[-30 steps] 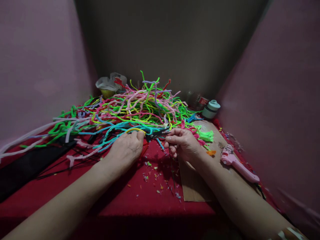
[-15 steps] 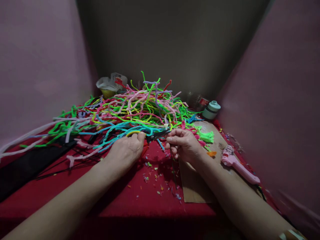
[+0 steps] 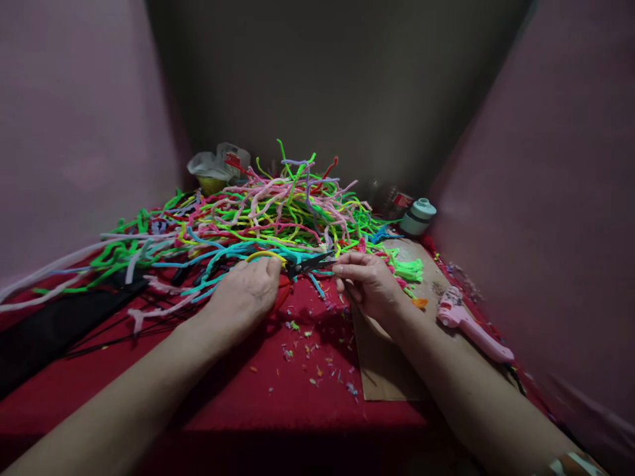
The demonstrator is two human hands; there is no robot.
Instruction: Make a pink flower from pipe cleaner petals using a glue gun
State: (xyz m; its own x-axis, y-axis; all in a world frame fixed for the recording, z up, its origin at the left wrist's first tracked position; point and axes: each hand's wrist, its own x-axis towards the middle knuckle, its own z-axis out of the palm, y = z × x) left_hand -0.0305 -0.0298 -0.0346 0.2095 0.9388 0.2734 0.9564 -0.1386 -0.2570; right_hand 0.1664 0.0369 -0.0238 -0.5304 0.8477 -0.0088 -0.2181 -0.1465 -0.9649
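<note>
Right hand (image 3: 370, 284) edged right, pinched closed; left hand (image 3: 248, 294) grips yellow-handled scissors (image 3: 305, 266), black blades parted.

one scissors (image 3: 308, 264), one glue gun (image 3: 470, 324)

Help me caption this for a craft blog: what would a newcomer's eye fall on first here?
The tangled heap of neon fuzzy wires sprawling across the back of the red tablecloth grabs attention first. In front of it, the left hand grips black scissors whose tips reach toward the right hand. A pink glue gun lies near the right edge, beside the right forearm.
</note>
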